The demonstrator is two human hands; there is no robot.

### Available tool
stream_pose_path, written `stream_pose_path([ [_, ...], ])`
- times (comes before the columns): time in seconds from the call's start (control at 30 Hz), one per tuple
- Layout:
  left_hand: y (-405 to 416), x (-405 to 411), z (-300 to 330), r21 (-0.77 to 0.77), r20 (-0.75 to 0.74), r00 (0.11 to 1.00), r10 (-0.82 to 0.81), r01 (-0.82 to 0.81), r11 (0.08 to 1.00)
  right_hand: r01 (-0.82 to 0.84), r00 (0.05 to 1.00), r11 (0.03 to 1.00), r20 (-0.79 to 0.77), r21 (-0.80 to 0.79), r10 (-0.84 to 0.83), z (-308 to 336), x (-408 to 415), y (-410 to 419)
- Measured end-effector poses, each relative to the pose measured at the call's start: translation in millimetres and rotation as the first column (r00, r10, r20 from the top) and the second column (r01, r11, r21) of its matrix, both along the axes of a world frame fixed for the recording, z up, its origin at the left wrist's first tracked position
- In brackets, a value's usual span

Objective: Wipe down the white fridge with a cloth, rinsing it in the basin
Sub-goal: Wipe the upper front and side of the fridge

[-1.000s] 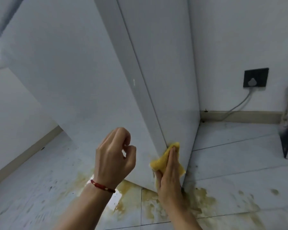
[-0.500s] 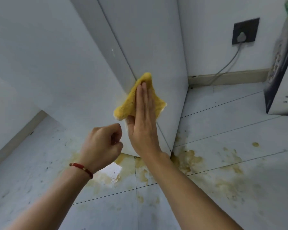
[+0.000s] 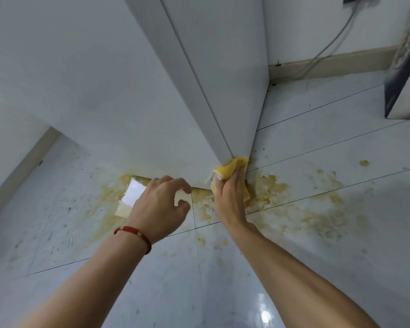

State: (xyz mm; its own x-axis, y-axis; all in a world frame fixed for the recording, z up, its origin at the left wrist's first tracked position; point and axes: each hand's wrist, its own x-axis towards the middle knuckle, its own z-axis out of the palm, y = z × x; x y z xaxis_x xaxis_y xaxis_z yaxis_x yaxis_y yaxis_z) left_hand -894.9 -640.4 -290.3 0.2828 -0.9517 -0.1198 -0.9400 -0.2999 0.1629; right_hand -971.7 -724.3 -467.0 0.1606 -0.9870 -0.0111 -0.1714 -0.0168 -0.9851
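Wiping step underway: right hand (image 3: 230, 197) presses yellow cloth (image 3: 231, 170) with near-straight fingers against the white fridge (image 3: 133, 95) bottom front corner, at the floor. Left hand (image 3: 160, 204) hovers beside it, fingers loosely curled, empty. Next likely needs rinsing; basin unseen.

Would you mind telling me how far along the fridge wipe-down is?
The fridge faces look clean. In hand: the right hand presses the yellow cloth against its bottom corner; the left hand hovers, holding nothing. Yellow stains cover the floor there. No basin is in view.
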Motion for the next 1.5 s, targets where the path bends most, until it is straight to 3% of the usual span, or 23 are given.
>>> stream_pose_path([
  [0.13, -2.5, 11.7, 0.8, 0.031, -0.006, 0.998, 0.060, -0.060, 0.998, 0.096, 0.981, 0.974, 0.187, -0.206, -0.057, 32.8, 8.8, -1.5],
  [0.27, 5.3, 17.1, 14.8, -0.036, -0.047, 0.987, 0.151, -0.153, 0.988, 0.044, 0.978, 0.999, 0.203, -0.018, -0.040, 16.1, 4.2, -19.8],
  [0.37, 11.9, 15.2, 22.5, -0.040, -0.042, 0.983, 0.180, -0.181, 0.983, 0.106, 0.939, 0.991, 0.318, 0.088, -0.128, 8.2, 2.8, -24.3],
  [0.5, 19.9, 7.9, 28.3, -0.006, -0.031, 0.984, 0.176, -0.176, 0.984, 0.111, 0.925, 0.853, 0.261, 0.510, -0.277, -10.5, -0.4, -33.5],
  [0.63, 25.5, 9.6, 37.8, -0.043, -0.057, 0.973, 0.223, -0.225, 0.973, 0.164, 0.839, 0.710, 0.283, 0.684, -0.466, 22.5, 21.7, -33.3],
  [0.77, 24.4, 13.7, 32.0, 0.042, -0.097, 0.950, 0.298, -0.295, 0.954, 0.092, 0.718, 0.685, 0.428, 0.723, -0.548, 73.6, 26.0, -34.3],
  [0.87, 22.3, 14.9, 29.6, 0.078, -0.095, 0.952, 0.291, -0.285, 0.956, 0.080, 0.686, 0.692, 0.465, 0.717, -0.561, 87.2, 21.9, -32.7],
  [0.97, 23.4, 12.3, 33.9, 0.076, -0.108, 0.948, 0.299, -0.292, 0.953, 0.149, 0.722, 0.640, 0.359, 0.754, -0.592, 63.8, 21.4, -42.3],
  [1.1, 37.4, 14.2, 38.6, 0.077, -0.091, 0.950, 0.299, -0.292, 0.953, -0.042, 0.694, 0.501, 0.386, 0.865, -0.608, -1.7, 18.4, -58.9],
  [1.2, 44.9, 16.7, 42.7, 0.020, -0.117, 0.939, 0.324, -0.323, 0.946, -0.134, 0.686, 0.466, 0.421, 0.875, -0.593, 12.1, 3.1, -52.4],
  [1.3, 41.3, 19.8, 48.7, -0.125, -0.141, 0.930, 0.340, -0.358, 0.925, -0.123, 0.654, 0.496, 0.446, 0.860, -0.611, 56.5, 6.4, -54.2],
  [1.37, 37.4, 20.8, 50.8, -0.216, -0.191, 0.922, 0.337, -0.374, 0.902, -0.013, 0.713, 0.589, 0.420, 0.808, -0.561, 92.8, 12.4, -45.9],
  [1.43, 34.4, 20.1, 50.0, -0.262, -0.216, 0.919, 0.331, -0.381, 0.886, 0.133, 0.803, 0.779, 0.395, 0.613, -0.448, 122.2, 20.6, -23.0],
  [1.5, 31.5, 20.2, 46.9, -0.276, -0.205, 0.926, 0.316, -0.364, 0.889, 0.179, 0.874, 0.947, 0.399, 0.268, -0.279, 146.8, 26.0, 4.9],
])
